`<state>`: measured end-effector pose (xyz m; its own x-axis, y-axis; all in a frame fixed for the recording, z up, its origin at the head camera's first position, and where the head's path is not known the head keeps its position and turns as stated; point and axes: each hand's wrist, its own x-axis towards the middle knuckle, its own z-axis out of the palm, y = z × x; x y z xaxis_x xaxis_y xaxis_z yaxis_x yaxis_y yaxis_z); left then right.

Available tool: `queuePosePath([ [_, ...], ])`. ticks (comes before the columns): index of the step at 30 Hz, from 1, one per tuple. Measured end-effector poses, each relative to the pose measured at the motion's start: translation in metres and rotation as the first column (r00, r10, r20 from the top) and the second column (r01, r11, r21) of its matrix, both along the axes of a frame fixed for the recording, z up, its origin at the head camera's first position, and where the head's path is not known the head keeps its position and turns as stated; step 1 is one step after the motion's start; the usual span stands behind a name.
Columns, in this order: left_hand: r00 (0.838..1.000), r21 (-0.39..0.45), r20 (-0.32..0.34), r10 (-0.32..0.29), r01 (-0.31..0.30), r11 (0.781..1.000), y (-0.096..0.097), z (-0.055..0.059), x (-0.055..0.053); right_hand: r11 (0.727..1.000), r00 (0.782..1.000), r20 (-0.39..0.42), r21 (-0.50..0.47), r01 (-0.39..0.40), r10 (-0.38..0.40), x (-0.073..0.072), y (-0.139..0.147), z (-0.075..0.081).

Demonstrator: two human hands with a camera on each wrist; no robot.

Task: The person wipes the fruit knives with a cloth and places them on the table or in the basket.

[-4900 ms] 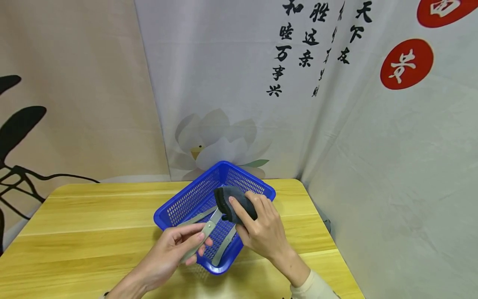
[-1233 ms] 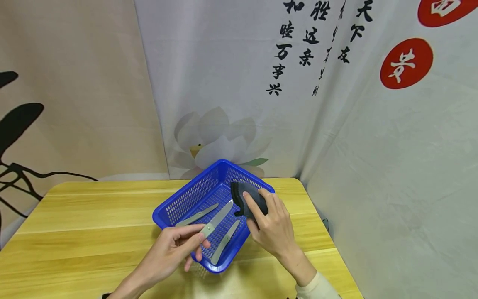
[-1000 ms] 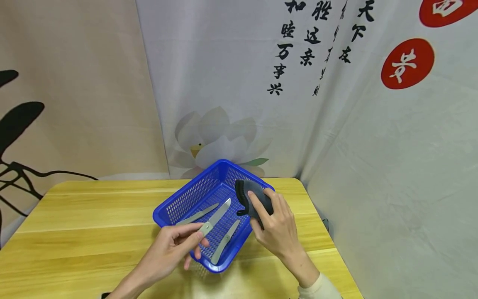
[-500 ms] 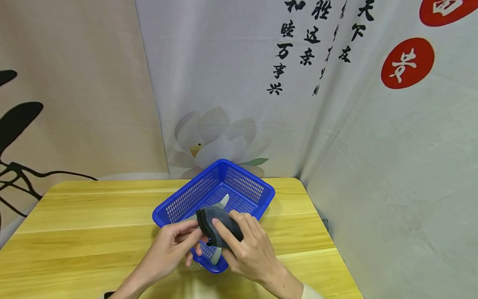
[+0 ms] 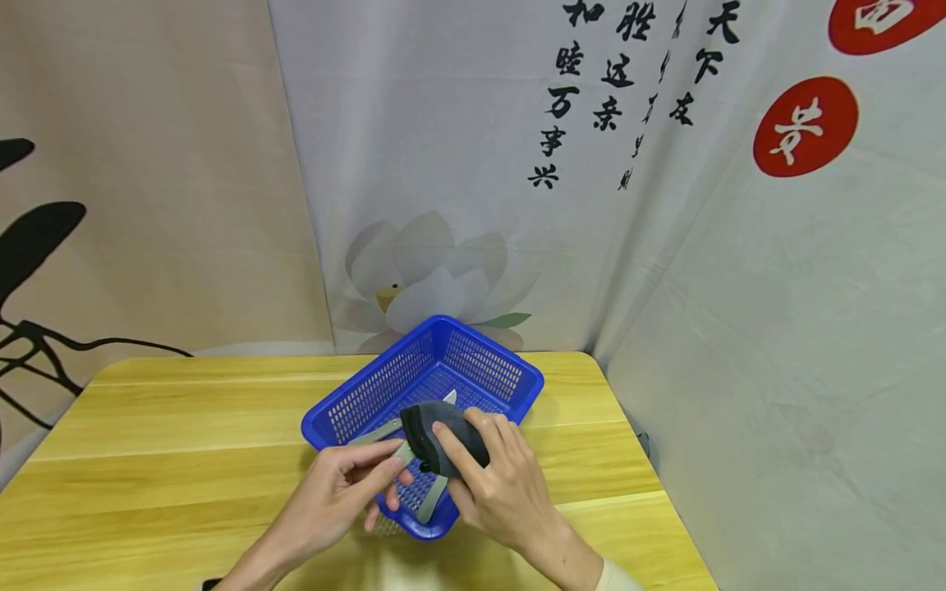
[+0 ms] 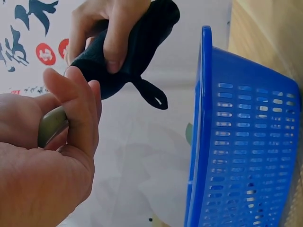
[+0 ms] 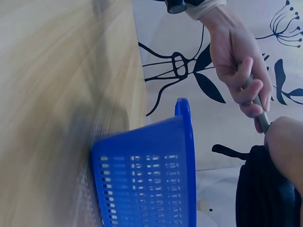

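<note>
My left hand (image 5: pixel 343 484) holds a knife by its pale green handle (image 5: pixel 404 452), the fingers curled round it in the left wrist view. My right hand (image 5: pixel 502 476) grips a folded dark grey cloth (image 5: pixel 449 439) with black edging, pressed over the knife's blade. Only the blade tip (image 5: pixel 450 396) shows past the cloth. A hanging loop (image 6: pixel 152 94) dangles from the cloth in the left wrist view. Below the hands is a blue plastic basket (image 5: pixel 347 397). Two more pale-handled knives lie inside it, one on the left (image 5: pixel 378 432) and one nearer (image 5: pixel 432 501), both partly covered.
The basket stands on a yellow wood-grain table (image 5: pixel 199 460), close to its back edge. Behind it hangs a printed fabric curtain (image 5: pixel 443 148), and another fabric wall (image 5: pixel 798 328) closes off the right side.
My right hand first drew the cloth off past the knife's tip, away to the right. It then came back left to the handle end and has since slid slightly up the blade.
</note>
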<state>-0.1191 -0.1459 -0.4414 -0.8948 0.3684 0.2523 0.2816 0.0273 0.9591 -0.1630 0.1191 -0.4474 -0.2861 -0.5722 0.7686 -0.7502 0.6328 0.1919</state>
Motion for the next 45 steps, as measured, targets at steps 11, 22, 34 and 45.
queuePosePath([
  [11,0.998,0.004,0.044,-0.034,0.034,0.999,0.000,0.000,0.002,0.997,0.998,-0.001,-0.047,0.060,-0.061,-0.018,0.013,0.000],
  [22,0.997,0.054,0.044,-0.063,0.061,0.997,-0.003,-0.003,0.004,0.986,0.992,-0.005,-0.108,0.128,-0.130,-0.037,0.038,0.006],
  [34,0.996,-0.011,0.062,0.058,-0.058,0.998,-0.006,-0.002,-0.004,0.966,0.980,0.082,-0.173,0.191,-0.179,-0.031,0.074,-0.002],
  [45,0.982,-0.210,0.001,0.190,-0.185,0.960,-0.003,-0.005,-0.045,0.944,0.961,0.127,-0.197,0.266,-0.244,-0.016,0.110,-0.020],
])
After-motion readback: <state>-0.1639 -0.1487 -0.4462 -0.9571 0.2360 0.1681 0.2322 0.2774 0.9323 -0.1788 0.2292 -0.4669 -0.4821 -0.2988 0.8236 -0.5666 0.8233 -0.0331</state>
